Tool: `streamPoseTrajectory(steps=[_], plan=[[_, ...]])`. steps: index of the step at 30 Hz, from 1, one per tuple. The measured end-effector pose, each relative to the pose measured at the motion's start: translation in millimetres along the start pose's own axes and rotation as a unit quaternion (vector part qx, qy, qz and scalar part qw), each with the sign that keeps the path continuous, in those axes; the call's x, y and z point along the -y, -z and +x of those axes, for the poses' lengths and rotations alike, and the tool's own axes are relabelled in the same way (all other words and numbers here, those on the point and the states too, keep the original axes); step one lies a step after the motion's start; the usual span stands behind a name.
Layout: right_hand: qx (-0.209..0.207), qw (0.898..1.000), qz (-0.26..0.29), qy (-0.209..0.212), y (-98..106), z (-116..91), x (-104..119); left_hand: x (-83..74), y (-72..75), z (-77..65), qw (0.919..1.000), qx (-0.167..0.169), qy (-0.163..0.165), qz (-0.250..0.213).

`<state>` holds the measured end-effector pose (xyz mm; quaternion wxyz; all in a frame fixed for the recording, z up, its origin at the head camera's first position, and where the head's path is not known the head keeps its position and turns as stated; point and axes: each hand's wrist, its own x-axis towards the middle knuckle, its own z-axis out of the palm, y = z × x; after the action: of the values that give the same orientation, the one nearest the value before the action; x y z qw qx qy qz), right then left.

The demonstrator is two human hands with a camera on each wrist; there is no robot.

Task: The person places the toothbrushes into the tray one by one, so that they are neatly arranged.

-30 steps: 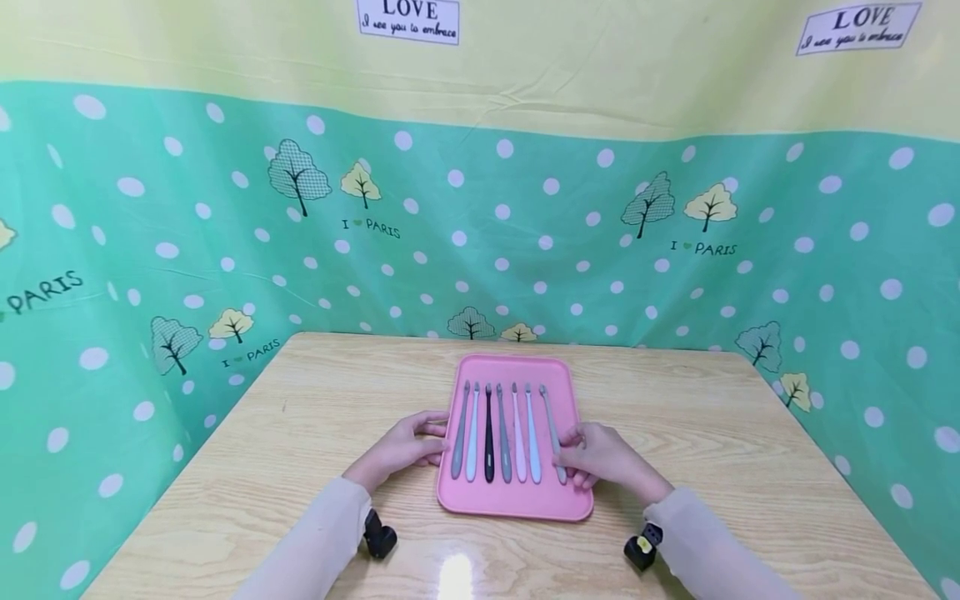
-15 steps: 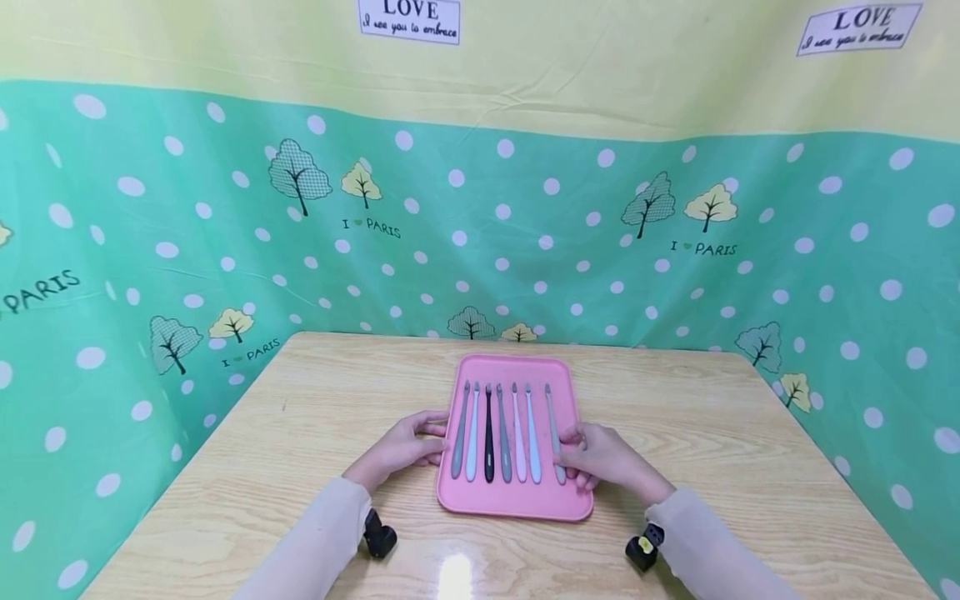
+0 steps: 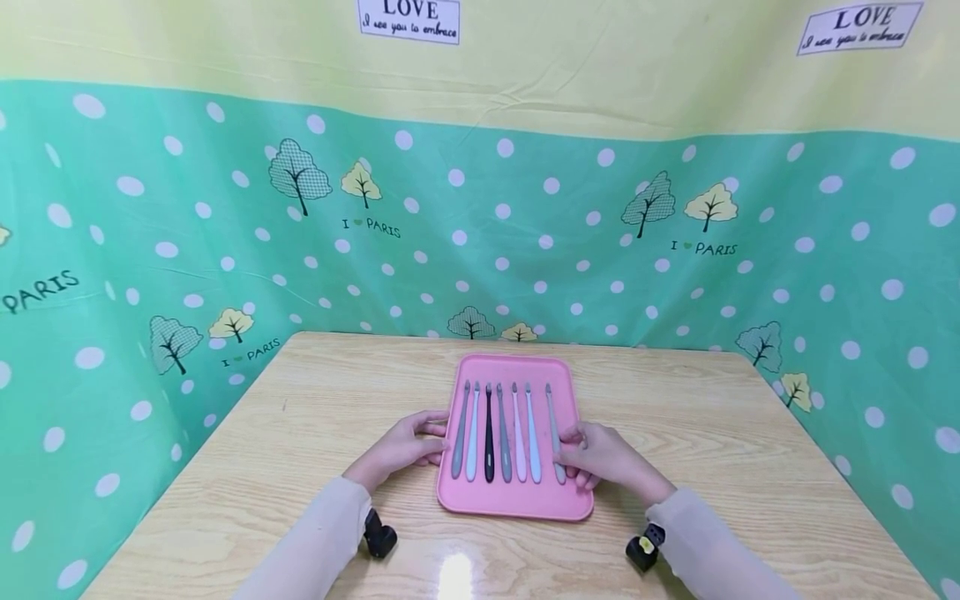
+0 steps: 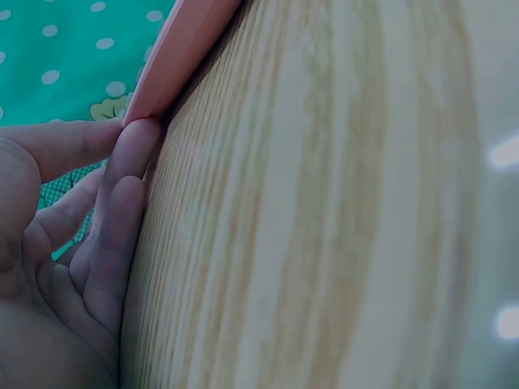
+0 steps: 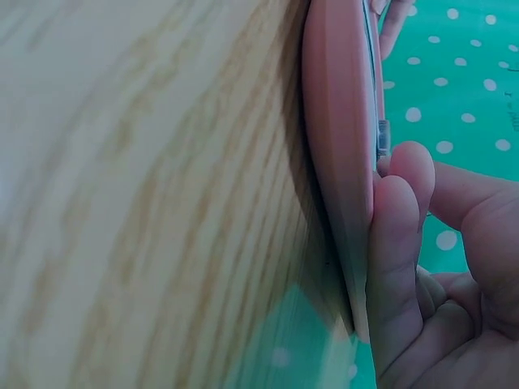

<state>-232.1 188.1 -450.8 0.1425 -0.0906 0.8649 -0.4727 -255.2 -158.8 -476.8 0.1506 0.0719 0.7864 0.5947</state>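
Note:
A pink tray [image 3: 510, 500] lies on the table, bearing a row of slim long-handled tools with small narrow tips. They include a black one [image 3: 490, 442], a pink one [image 3: 519, 442] and several in grey or pale blue. My right hand [image 3: 603, 454] pinches the lower handle of the rightmost grey tool [image 3: 551, 417], set slightly apart from the others. In the right wrist view, fingertips [image 5: 395, 219] lie against the tray's side. My left hand [image 3: 405, 446] holds the tray's left edge; its thumb and a finger meet at the rim in the left wrist view.
The wooden table [image 3: 315, 400] extends around the tray on all sides. Behind it hangs a green and yellow curtain [image 3: 525, 208] with white dots and trees. A black wrist camera [image 3: 379, 535] sits below the left sleeve, another camera [image 3: 643, 547] below the right.
The tip of the rightmost grey tool has swung slightly to the right, so it lies nearer parallel to its neighbours. Both hands have stayed almost still.

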Motion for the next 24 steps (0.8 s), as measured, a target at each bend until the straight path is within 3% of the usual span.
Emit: streamPoseTrajectory(steps=[24], plan=[[-0.001,1.0,0.019,0.002,9.0,-7.1,-2.4,-0.8,3.9,-3.6,0.9998,0.021,-0.007,-0.001]])
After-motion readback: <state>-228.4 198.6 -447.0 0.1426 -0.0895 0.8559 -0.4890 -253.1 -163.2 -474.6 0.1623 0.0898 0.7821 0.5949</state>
